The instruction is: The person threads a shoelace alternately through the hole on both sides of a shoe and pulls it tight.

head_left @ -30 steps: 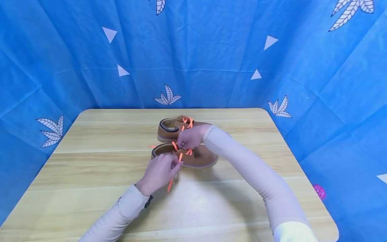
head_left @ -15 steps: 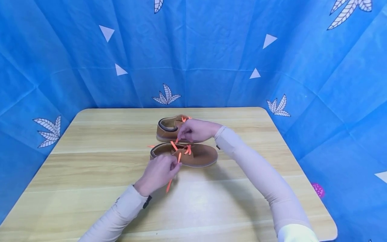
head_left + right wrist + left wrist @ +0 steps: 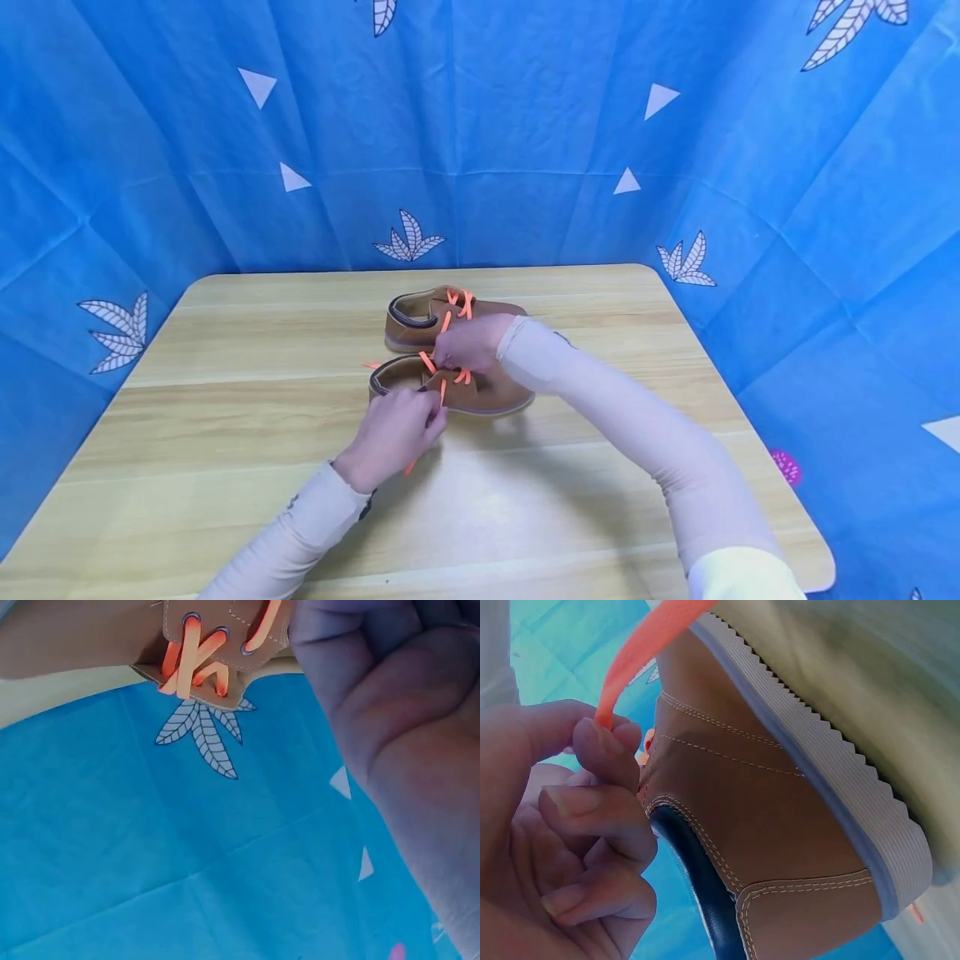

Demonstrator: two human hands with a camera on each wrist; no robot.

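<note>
Two brown shoes lie side by side on the table, toes to the right in the head view. My left hand is beside the opening of the near shoe; its thumb and forefinger pinch an orange shoelace, the other fingers curled. My right hand is over the lacing of that same shoe, fingers curled at the lace on the far side. Its fingertips are outside the right wrist view, where crossed orange laces show in metal eyelets. Behind stands the far shoe, partly covered by the right hand.
The shoes stand on a light wood table with rounded corners. A blue patterned curtain surrounds the table at the back and sides. An orange lace tip sticks out beyond the near shoe's heel.
My right hand rose away from the near shoe with the lace, toward the far shoe, then came back down to the near shoe's lacing. The left hand keeps its pinch almost in place.
</note>
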